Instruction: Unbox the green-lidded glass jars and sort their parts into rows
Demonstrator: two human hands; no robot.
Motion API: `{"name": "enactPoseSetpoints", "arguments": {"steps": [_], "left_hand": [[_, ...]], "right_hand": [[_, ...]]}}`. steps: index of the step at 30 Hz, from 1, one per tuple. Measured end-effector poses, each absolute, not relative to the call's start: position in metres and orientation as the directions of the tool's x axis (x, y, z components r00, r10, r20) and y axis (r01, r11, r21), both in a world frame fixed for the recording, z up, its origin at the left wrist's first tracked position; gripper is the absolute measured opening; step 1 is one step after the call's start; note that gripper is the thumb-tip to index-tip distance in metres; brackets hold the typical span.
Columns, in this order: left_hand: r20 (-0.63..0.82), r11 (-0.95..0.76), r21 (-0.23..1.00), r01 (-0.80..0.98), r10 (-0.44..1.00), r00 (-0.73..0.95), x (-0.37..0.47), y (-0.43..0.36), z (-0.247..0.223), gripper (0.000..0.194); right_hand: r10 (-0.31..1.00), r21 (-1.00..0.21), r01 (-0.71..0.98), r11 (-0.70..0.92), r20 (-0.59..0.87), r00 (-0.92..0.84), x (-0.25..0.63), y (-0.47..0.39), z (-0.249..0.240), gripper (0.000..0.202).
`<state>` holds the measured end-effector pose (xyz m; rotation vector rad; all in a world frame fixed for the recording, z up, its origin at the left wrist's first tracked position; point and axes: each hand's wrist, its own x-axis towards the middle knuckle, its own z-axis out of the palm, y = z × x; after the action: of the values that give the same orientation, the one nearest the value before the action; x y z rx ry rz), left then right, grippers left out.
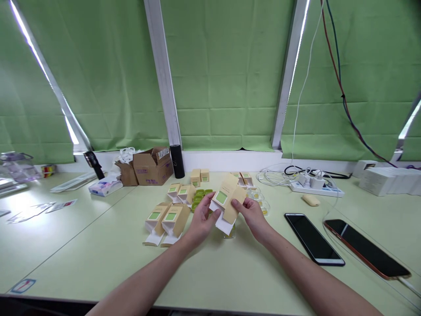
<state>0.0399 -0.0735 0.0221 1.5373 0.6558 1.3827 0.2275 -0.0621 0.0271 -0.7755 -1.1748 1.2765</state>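
Observation:
Between my two hands, above the table, is a tan paper box (pixel 226 197) with a green window, tilted, its white inner flap hanging down. My left hand (pixel 203 219) grips its left side. On the right side, my right hand (pixel 251 215) pinches its edge with the thumb on front. Two similar boxes with white flaps out, one of them a tan box (pixel 176 217), stand left of my hands. Behind my left hand are green containers (pixel 200 197), partly hidden. A clear container with yellow in it (pixel 230 232) shows under the held box, mostly covered.
More tan boxes (pixel 186 193) stand farther back, with clear cups (pixel 261 202) at right. A black phone (pixel 314 239), an orange-edged phone (pixel 366 248) and a power strip (pixel 316 188) lie right. A cardboard box (pixel 153 169) and black cylinder (pixel 177 161) stand at back left.

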Motion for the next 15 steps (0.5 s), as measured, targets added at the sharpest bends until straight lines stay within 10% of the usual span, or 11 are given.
{"name": "enactPoseSetpoints", "arguments": {"steps": [15], "left_hand": [[0.317, -0.283, 0.944, -0.172, 0.922, 0.221, 0.044, -0.079, 0.039, 0.05]], "right_hand": [[0.967, -0.927, -0.31, 0.211, 0.245, -0.075, 0.227, -0.063, 0.028, 0.058]]}}
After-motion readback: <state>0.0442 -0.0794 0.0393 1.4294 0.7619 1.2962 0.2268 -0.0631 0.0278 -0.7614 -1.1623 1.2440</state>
